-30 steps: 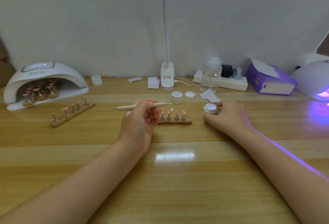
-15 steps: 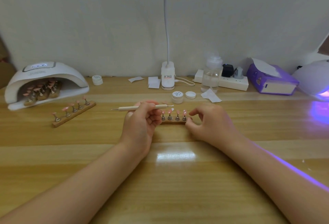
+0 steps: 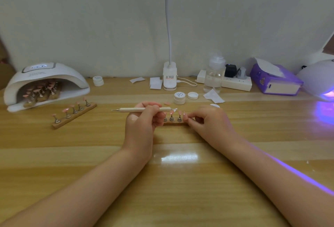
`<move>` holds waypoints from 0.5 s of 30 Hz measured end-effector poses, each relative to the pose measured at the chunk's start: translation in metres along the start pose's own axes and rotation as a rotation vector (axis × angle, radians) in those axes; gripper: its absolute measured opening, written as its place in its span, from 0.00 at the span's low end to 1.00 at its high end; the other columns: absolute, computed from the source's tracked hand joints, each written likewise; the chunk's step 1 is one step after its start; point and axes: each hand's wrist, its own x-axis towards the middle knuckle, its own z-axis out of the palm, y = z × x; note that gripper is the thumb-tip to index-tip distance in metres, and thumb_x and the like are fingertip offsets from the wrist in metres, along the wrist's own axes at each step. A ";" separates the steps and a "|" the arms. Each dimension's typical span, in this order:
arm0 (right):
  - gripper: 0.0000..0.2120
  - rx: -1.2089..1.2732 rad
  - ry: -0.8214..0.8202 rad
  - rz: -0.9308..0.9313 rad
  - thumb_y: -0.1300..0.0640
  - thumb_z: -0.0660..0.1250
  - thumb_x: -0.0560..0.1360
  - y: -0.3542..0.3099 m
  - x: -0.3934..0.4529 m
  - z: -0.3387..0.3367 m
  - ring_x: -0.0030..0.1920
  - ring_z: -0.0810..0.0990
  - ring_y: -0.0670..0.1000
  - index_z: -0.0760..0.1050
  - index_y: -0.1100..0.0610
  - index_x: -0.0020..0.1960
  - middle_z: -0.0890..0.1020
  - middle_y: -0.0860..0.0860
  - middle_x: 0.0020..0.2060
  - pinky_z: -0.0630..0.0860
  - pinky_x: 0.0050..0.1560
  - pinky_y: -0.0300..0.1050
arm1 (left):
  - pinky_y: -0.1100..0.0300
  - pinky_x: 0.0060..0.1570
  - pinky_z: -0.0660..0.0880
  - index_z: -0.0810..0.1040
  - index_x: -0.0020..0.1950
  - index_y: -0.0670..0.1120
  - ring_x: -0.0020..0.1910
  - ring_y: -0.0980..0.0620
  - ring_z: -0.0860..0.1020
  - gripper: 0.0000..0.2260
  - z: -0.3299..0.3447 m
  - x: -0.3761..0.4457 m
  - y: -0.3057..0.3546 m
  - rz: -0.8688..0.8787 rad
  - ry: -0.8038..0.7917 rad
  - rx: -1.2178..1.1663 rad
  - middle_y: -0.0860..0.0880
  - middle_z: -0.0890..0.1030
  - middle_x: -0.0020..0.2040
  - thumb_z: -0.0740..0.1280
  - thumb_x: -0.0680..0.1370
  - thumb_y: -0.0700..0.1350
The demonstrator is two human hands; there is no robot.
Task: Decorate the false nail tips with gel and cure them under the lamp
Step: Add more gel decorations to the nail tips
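At mid-tabletop (image 3: 180, 181), between the two hands, sits a small wooden strip (image 3: 174, 123) carrying pink nail tips (image 3: 171, 112) on short metal stands. Judged by appearance, the tips are thin, light plastic, somewhat flexible and easily knocked off their stands; any wet gel on top would smear on contact, so handling is best by the strip's ends or a stand's base, never the tip's face. The strip itself looks light and rigid and would slide readily on the glossy wood. The left hand (image 3: 142, 118) is curled around a slim dotting pen (image 3: 144, 109), held level above the strip, its fine point aimed right, near the leftmost tips; contact with a tip cannot be confirmed. The right hand (image 3: 207, 120) has its fingers bent, pinching at the strip's right end, at or just beside the last tip; whether it grips the tip, the stand or the wood cannot be told. An open gel jar (image 3: 179, 98) and its lid (image 3: 192, 95) stand just behind the strip. A second strip (image 3: 74, 114) of tips lies to the left, near a white lamp (image 3: 46, 84) that already houses further tips. Another lamp (image 3: 319, 80) glows violet at the far right edge.
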 end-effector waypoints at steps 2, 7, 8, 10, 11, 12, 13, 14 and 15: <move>0.05 0.071 0.047 -0.005 0.55 0.71 0.73 -0.002 -0.001 -0.001 0.31 0.72 0.43 0.84 0.55 0.41 0.79 0.45 0.30 0.68 0.35 0.36 | 0.64 0.33 0.74 0.75 0.41 0.42 0.30 0.55 0.76 0.08 0.001 -0.001 0.001 0.046 -0.007 0.039 0.50 0.79 0.28 0.60 0.78 0.34; 0.03 0.299 0.107 0.015 0.58 0.72 0.73 -0.009 -0.004 -0.003 0.34 0.75 0.40 0.84 0.56 0.43 0.82 0.44 0.32 0.69 0.36 0.30 | 0.67 0.36 0.75 0.76 0.45 0.44 0.34 0.58 0.79 0.04 0.003 -0.006 0.003 0.246 -0.116 0.206 0.53 0.81 0.32 0.62 0.78 0.40; 0.03 0.326 0.108 0.017 0.58 0.71 0.73 -0.010 -0.005 -0.003 0.34 0.75 0.41 0.84 0.56 0.43 0.82 0.46 0.33 0.69 0.36 0.31 | 0.68 0.36 0.75 0.76 0.45 0.45 0.35 0.59 0.80 0.04 0.003 -0.007 0.003 0.286 -0.143 0.247 0.53 0.82 0.34 0.62 0.77 0.42; 0.03 0.359 0.109 0.023 0.58 0.71 0.73 -0.010 -0.006 -0.004 0.34 0.76 0.44 0.84 0.56 0.43 0.83 0.48 0.33 0.71 0.35 0.35 | 0.69 0.38 0.75 0.77 0.46 0.47 0.37 0.60 0.80 0.05 0.002 -0.009 0.002 0.349 -0.185 0.330 0.53 0.82 0.36 0.62 0.76 0.45; 0.03 0.370 0.111 0.026 0.58 0.71 0.73 -0.011 -0.006 -0.004 0.34 0.76 0.45 0.84 0.56 0.43 0.83 0.48 0.33 0.72 0.36 0.36 | 0.68 0.39 0.75 0.78 0.46 0.48 0.38 0.59 0.80 0.06 0.001 -0.010 0.002 0.375 -0.202 0.369 0.51 0.82 0.37 0.62 0.76 0.46; 0.03 0.379 0.114 0.027 0.58 0.71 0.73 -0.010 -0.006 -0.004 0.33 0.76 0.45 0.84 0.56 0.43 0.83 0.48 0.33 0.72 0.36 0.36 | 0.66 0.40 0.76 0.78 0.46 0.48 0.39 0.58 0.80 0.07 0.001 -0.011 0.001 0.395 -0.214 0.405 0.50 0.82 0.38 0.62 0.76 0.49; 0.03 0.385 0.118 0.028 0.58 0.71 0.73 -0.010 -0.006 -0.004 0.33 0.76 0.43 0.84 0.56 0.43 0.83 0.47 0.33 0.72 0.35 0.35 | 0.64 0.41 0.77 0.78 0.46 0.49 0.39 0.57 0.80 0.08 0.000 -0.012 0.000 0.408 -0.221 0.437 0.49 0.82 0.39 0.61 0.76 0.51; 0.03 0.388 0.121 0.028 0.58 0.72 0.73 -0.010 -0.006 -0.003 0.33 0.76 0.42 0.84 0.56 0.42 0.83 0.46 0.33 0.72 0.35 0.34 | 0.62 0.42 0.77 0.77 0.46 0.50 0.39 0.56 0.81 0.09 -0.001 -0.012 -0.001 0.420 -0.225 0.464 0.48 0.81 0.40 0.60 0.75 0.52; 0.03 0.388 0.123 0.025 0.58 0.72 0.73 -0.010 -0.006 -0.003 0.33 0.75 0.41 0.84 0.56 0.42 0.82 0.45 0.32 0.72 0.35 0.33 | 0.62 0.42 0.77 0.77 0.46 0.51 0.40 0.56 0.81 0.09 -0.001 -0.012 -0.001 0.433 -0.233 0.488 0.49 0.81 0.41 0.59 0.76 0.52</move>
